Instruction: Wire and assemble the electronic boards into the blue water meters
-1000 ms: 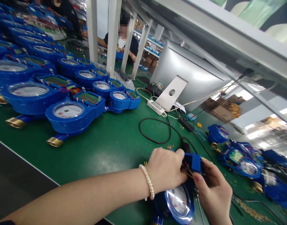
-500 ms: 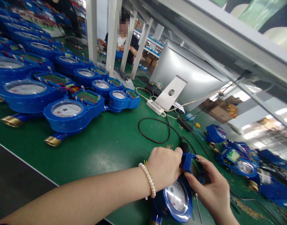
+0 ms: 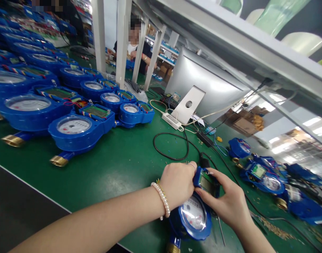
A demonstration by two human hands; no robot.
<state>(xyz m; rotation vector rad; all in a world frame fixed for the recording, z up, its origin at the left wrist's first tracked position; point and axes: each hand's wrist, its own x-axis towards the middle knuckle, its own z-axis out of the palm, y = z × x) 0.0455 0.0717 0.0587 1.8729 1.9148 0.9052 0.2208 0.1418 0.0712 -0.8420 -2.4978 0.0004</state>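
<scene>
Head view, clock taken from the blue meter (image 3: pixel 194 214) on the green bench (image 3: pixel 116 172), 12 toward the far side. One meter in work: glossy blue body, scalloped rim, round clear-covered dial, threaded brass end (image 3: pixel 173 247) at 7 o'clock. Its display box (image 3: pixel 207 182), squarish, blue-framed with a grey window, sits at 1 o'clock.

Right hand (image 3: pixel 226 196) at 2 o'clock: thumb on the box's near edge, fingers over its far side, clamped on it. Left hand (image 3: pixel 178 184) at 11: fingers curled against the box's left edge; their tips hidden, grip cannot be told. So the meter lies at 5 o'clock from the left hand, 8 from the right. On the left wrist, one pearl-beaded bracelet (image 3: pixel 163 200).

One thin metal rod (image 3: pixel 222 232) at 4 o'clock. Brass-coloured bits (image 3: pixel 276 228) scattered at 3, too many to count. At 2, a blue cluster (image 3: pixel 268 179), three meters at least. One yellow block (image 3: pixel 219 139) at 1. One silver smooth-backed monitor (image 3: pixel 216 73) at 12. One black cable loop (image 3: pixel 187 147) at 11; farther out, a co-worker (image 3: pixel 146 52) behind pale posts (image 3: pixel 124 45). At 10, ranked meters (image 3: pixel 72 128), well over ten, rear rows blurred.
</scene>
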